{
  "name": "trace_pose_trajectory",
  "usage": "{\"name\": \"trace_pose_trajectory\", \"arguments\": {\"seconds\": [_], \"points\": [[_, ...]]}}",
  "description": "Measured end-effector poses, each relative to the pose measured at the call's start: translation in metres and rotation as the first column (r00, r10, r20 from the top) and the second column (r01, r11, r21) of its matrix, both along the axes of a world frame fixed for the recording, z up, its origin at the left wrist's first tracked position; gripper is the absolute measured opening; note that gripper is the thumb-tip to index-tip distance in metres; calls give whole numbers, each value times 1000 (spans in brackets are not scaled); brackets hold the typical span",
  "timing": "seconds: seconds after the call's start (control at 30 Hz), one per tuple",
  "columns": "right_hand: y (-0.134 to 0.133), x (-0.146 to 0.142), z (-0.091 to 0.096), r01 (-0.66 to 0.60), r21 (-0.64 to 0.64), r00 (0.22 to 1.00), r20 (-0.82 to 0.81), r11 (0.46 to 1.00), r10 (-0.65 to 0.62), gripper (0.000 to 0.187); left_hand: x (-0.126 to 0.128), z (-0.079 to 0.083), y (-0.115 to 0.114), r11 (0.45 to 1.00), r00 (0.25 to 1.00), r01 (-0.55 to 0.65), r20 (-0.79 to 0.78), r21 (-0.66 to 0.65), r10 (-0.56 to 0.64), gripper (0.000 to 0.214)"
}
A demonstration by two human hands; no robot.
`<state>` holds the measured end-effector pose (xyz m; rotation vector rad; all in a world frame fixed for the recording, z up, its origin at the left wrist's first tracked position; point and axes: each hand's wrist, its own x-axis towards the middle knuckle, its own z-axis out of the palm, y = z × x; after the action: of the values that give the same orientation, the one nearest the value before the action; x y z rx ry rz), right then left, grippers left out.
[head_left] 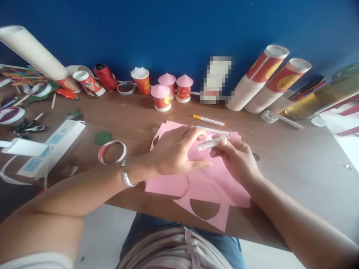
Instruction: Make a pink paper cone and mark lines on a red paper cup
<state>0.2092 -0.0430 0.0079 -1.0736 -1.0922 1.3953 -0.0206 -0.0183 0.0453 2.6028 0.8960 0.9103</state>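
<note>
Pink paper sheets lie on the brown table in front of me, with round holes cut out of them. My left hand rests on the pink paper, fingers curled over something round and pink that I cannot make out clearly. My right hand pinches a white marker pen, its tip pointing left at the left hand's fingers. A silver bracelet is on my left wrist.
Two more pens lie behind the paper. Red paper cups with pink cone lids stand at the blue wall. Stacked cup sleeves lean at the right. A tape ring and a white power strip lie left.
</note>
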Motion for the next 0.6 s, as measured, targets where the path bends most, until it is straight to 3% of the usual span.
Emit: {"name": "trace_pose_trajectory", "arguments": {"seconds": [0.13,0.27,0.37,0.5,0.6], "points": [[-4,1,4,-3,55,1000,-7,999,4,45,28,-9,3,1000,995,15,102,18,-17,21],[-5,12,-1,29,80,997,67,996,-35,42,35,-28,8,998,987,2,163,69,-13,8],[-4,19,-3,28,144,985,165,989,-52,39,31,-32,11,996,965,51,255,69,-67,9],[-2,23,0,-16,260,956,287,966,-61,32,25,-27,13,991,928,118,363,-57,-90,13],[0,23,3,-32,343,939,333,939,-89,25,23,-26,13,971,913,122,407,-205,-28,15]]}}
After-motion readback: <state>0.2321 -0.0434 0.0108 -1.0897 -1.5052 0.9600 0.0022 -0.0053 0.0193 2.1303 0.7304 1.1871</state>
